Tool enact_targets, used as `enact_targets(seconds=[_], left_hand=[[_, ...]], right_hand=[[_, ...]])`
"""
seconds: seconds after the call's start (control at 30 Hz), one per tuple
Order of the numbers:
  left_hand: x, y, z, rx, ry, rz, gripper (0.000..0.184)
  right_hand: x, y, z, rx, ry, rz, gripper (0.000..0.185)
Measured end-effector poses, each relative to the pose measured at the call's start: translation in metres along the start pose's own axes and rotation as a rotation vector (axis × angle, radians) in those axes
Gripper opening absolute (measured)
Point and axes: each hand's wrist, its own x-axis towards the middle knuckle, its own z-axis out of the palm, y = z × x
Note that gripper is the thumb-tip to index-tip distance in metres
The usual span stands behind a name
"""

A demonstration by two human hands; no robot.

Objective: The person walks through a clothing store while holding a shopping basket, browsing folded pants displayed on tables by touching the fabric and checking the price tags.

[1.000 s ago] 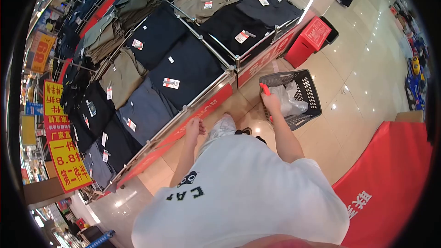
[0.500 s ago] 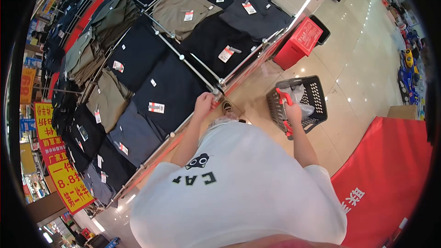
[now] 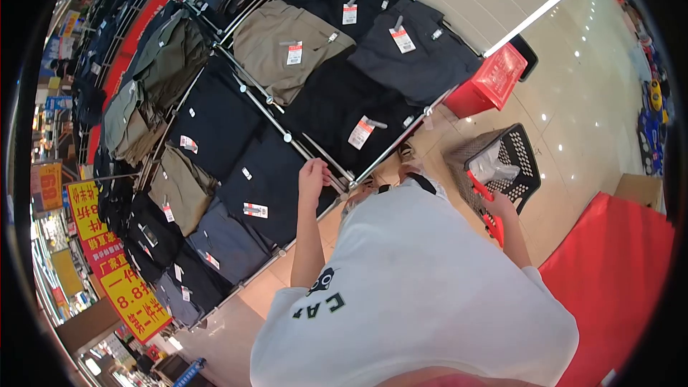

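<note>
My right hand (image 3: 500,206) is wrapped around the red handle (image 3: 479,186) of a dark grey shopping basket (image 3: 524,154). The basket hangs tilted above the floor, and a clear plastic bag (image 3: 494,168) lies in it. My left hand (image 3: 314,178) hovers by the edge of a display rack, over dark folded trousers (image 3: 276,165), near the metal rail (image 3: 308,150). Its fingers are loosely bent, and nothing shows in them. Tagged black trousers (image 3: 344,100) and khaki trousers (image 3: 287,46) lie on the rack beyond.
A red bin (image 3: 494,79) stands past the rack's corner. To the right are a red cloth-covered stand (image 3: 609,272) and a cardboard box (image 3: 640,192). Yellow and red sale signs (image 3: 132,301) hang at the left. Shiny tiled floor (image 3: 566,100) runs along the aisle.
My view has shifted along the rack. The basket, still in my right hand, now appears farther right. My left hand has come off the rail's corner and sits over the trousers' edge.
</note>
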Motion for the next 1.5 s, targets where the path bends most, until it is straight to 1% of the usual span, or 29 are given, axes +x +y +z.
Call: enact_targets(seconds=[0.07, 0.1, 0.13, 0.17, 0.2, 0.27, 0.3, 0.33, 0.37, 0.4, 0.43, 0.5, 0.53, 0.6, 0.67, 0.7, 0.73, 0.83, 0.93, 1.0, 1.07, 1.13, 1.17, 1.23, 1.3, 1.37, 1.4, 1.47, 1.5], left_hand=[[0.004, 0.012, 0.008, -0.052, 0.084, 0.009, 0.024], [0.007, 0.018, 0.016, -0.055, 0.099, 0.014, 0.024], [0.011, 0.022, 0.025, -0.059, 0.113, 0.021, 0.024], [0.014, 0.027, 0.036, -0.016, 0.106, 0.025, 0.024], [0.016, 0.030, 0.048, 0.024, 0.105, 0.025, 0.024], [0.018, 0.034, 0.073, 0.127, 0.081, 0.027, 0.022], [0.023, 0.025, 0.085, 0.112, 0.072, 0.044, 0.022], [0.024, 0.024, 0.094, 0.209, 0.038, 0.072, 0.024], [0.033, 0.003, 0.103, 0.358, 0.096, 0.128, 0.027], [0.029, 0.002, 0.115, 0.506, 0.158, 0.223, 0.029], [0.033, -0.012, 0.123, 0.664, 0.174, 0.325, 0.030], [0.012, 0.003, 0.140, 0.590, 0.090, 0.262, 0.029], [0.005, 0.005, 0.145, 0.562, 0.036, 0.240, 0.029], [-0.005, 0.002, 0.145, 0.503, 0.071, 0.243, 0.029], [-0.011, -0.003, 0.140, 0.456, 0.085, 0.256, 0.029], [-0.012, -0.008, 0.136, 0.409, 0.117, 0.211, 0.029], [-0.012, -0.013, 0.132, 0.363, 0.144, 0.167, 0.030], [-0.010, -0.020, 0.129, 0.367, 0.160, 0.200, 0.028], [-0.009, -0.024, 0.131, 0.411, 0.145, 0.251, 0.028], [-0.009, -0.028, 0.131, 0.511, 0.089, 0.310, 0.028], [-0.009, -0.033, 0.130, 0.491, 0.078, 0.340, 0.027], [-0.010, -0.030, 0.124, 0.427, -0.026, 0.338, 0.026], [-0.013, -0.026, 0.118, 0.455, -0.075, 0.357, 0.027], [-0.004, -0.038, 0.111, 0.470, -0.196, 0.298, 0.030], [-0.006, -0.029, 0.111, 0.479, -0.286, 0.278, 0.032], [-0.010, -0.019, 0.107, 0.595, -0.277, 0.272, 0.034], [-0.009, -0.016, 0.103, 0.596, -0.296, 0.280, 0.034], [-0.017, -0.019, 0.097, 0.673, -0.285, 0.419, 0.034], [-0.025, -0.019, 0.094, 0.668, -0.293, 0.416, 0.034]], right_hand=[[0.029, -0.050, -0.038, -0.027, -0.028, -0.102, 0.053], [0.038, -0.083, -0.056, 0.036, 0.104, -0.261, 0.047], [0.044, -0.128, -0.083, 0.109, 0.108, -0.443, 0.041], [0.049, -0.167, -0.101, 0.149, 0.125, -0.482, 0.042], [0.059, -0.201, -0.107, 0.321, 0.135, -0.618, 0.036], [0.060, -0.270, -0.124, 0.450, 0.041, -0.863, 0.034], [0.066, -0.292, -0.122, 0.428, 0.004, -0.900, 0.034], [0.074, -0.314, -0.114, 0.272, -0.033, -0.970, 0.035], [0.081, -0.332, -0.101, 0.112, -0.063, -1.044, 0.037], [0.097, -0.337, -0.074, -0.016, 0.025, -1.164, 0.043], [0.103, -0.341, -0.058, -0.117, 0.009, -1.174, 0.046], [0.102, -0.347, -0.039, -0.259, -0.034, -1.154, 0.048], [0.101, -0.344, -0.031, -0.251, 0.004, -1.163, 0.039], [0.106, -0.340, -0.023, -0.183, 0.011, -1.177, 0.034], [0.118, -0.341, -0.028, -0.204, -0.023, -1.225, 0.031], [0.119, -0.343, -0.032, -0.205, -0.051, -1.248, 0.028], [0.120, -0.344, -0.034, -0.215, -0.049, -1.254, 0.028], [0.118, -0.344, -0.038, -0.233, -0.081, -1.254, 0.027], [0.117, -0.348, -0.031, -0.230, 0.000, -1.230, 0.029], [0.119, -0.355, -0.025, -0.190, 0.004, -1.185, 0.030], [0.119, -0.353, -0.026, -0.135, 0.041, -1.192, 0.029], [0.125, -0.349, -0.018, -0.057, 0.087, -1.247, 0.028], [0.129, -0.348, -0.013, -0.056, 0.111, -1.263, 0.027], [0.125, -0.343, -0.006, -0.012, 0.155, -1.238, 0.025], [0.109, -0.338, -0.006, 0.054, 0.189, -1.186, 0.024], [0.098, -0.338, -0.001, 0.085, 0.190, -1.139, 0.024], [0.094, -0.339, -0.001, 0.086, 0.203, -1.122, 0.024], [0.084, -0.336, 0.004, 0.152, 0.209, -1.099, 0.024], [0.083, -0.336, 0.007, 0.205, 0.227, -1.099, 0.024]])
